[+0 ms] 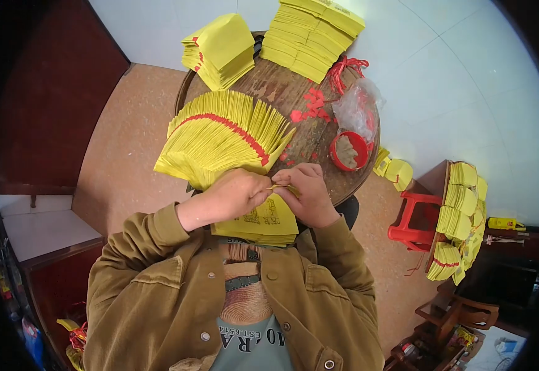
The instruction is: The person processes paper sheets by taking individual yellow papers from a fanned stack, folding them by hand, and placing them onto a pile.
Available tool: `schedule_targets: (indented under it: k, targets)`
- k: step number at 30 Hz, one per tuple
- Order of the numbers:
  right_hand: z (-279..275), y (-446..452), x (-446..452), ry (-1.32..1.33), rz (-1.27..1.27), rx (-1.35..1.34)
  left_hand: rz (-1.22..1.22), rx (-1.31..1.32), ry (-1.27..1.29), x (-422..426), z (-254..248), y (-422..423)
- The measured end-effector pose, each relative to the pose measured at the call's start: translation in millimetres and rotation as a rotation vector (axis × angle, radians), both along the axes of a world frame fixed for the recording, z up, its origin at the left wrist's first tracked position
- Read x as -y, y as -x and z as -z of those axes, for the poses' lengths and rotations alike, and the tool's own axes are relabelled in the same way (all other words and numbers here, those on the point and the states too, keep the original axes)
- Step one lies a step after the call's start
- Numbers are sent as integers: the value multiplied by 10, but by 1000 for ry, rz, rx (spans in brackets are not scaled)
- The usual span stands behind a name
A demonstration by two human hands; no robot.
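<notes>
Yellow paper at the meeting point of left hand and right hand, just over a printed yellow stack. Pinched by the fingertips from either side, apparently for a firm grip on a thin edge; shows only as a sliver, too hidden to make out any fold. Held close to the body, probably for easy sight of fine finger work. Below, that stack, lying flat within short reach; hard to say whether on the lap or against the tabletop. Just beyond, a fanned yellow bundle with a red band across, spread perhaps to keep the edges apart. Farther right, a red bowl of pale, paste-like stuff, likely kept there for the right hand, with a clear plastic bag close by and red scraps lying loose. Along the far edge, a left-hand stack and a taller right-hand stack, presumably pushed back for working room, with red strings beside the latter. Off to the right, more yellow bundles near a red stool, well apart from the work.
</notes>
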State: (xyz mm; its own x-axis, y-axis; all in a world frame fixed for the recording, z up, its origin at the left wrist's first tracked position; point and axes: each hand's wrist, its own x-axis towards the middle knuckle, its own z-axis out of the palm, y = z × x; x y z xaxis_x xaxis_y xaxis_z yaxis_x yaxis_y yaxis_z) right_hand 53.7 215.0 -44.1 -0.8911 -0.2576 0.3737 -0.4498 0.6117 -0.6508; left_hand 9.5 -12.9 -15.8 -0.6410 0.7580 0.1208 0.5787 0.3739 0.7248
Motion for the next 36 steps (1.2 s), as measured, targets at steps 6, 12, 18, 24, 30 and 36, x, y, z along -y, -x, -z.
schedule_targets:
  k: [6, 12, 18, 24, 30, 36]
  targets:
    - [416, 282, -308, 220, 412, 137, -264, 16, -143, -47, 34, -62]
    - [1025, 751, -112, -376, 517, -205, -341, 30, -184, -43, -12, -71]
    - [1074, 739, -253, -348, 437, -249, -364, 38, -216, -18, 7, -47]
    - [680, 291, -359, 395, 433, 338, -361, 12, -297, -64, 73, -32]
    - [129, 2, 19, 637, 234, 390, -351, 88, -253, -67, 51, -21]
    - [43, -48, 208, 321, 84, 128, -208, 99, -204, 0, 76, -3]
